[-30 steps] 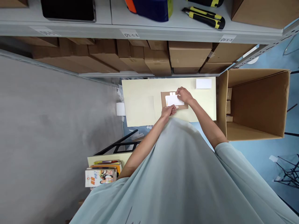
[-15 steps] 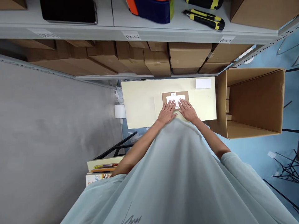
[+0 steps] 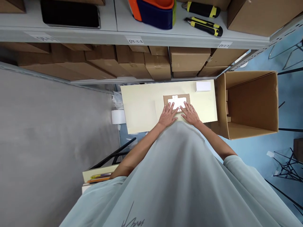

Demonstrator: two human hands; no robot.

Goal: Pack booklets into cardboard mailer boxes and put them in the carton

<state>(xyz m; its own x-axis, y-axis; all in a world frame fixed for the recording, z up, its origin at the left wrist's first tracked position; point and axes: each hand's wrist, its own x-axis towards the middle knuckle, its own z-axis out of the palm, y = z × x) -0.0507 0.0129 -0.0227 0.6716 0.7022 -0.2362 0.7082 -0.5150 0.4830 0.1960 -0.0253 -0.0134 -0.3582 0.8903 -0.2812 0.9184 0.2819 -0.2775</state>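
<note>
A small brown cardboard box [image 3: 183,96] lies on the cream tabletop [image 3: 139,107], with a white label [image 3: 178,101] on its upper face. My left hand [image 3: 167,115] rests flat over the box's near left part, its fingers stretched out and touching the label's edge. Mirroring it, my right hand [image 3: 190,114] lies on the near right part with fingers spread. Both hands hide the box's near corners. A white stack of labels or a small white block [image 3: 203,86] sits at the table's far right.
A large open carton [image 3: 253,104] with small boxes inside stands against the table's right end. Beyond the table rises a shelf [image 3: 151,38] holding cartons, a phone [image 3: 70,13], box cutters [image 3: 204,26] and an orange-blue container [image 3: 153,14]. A white roll [image 3: 118,117] hangs at the left.
The view has shifted slightly, showing more of the upper shelf. Both hands stay flat on the box, the fingers slid a little outward along the label.
</note>
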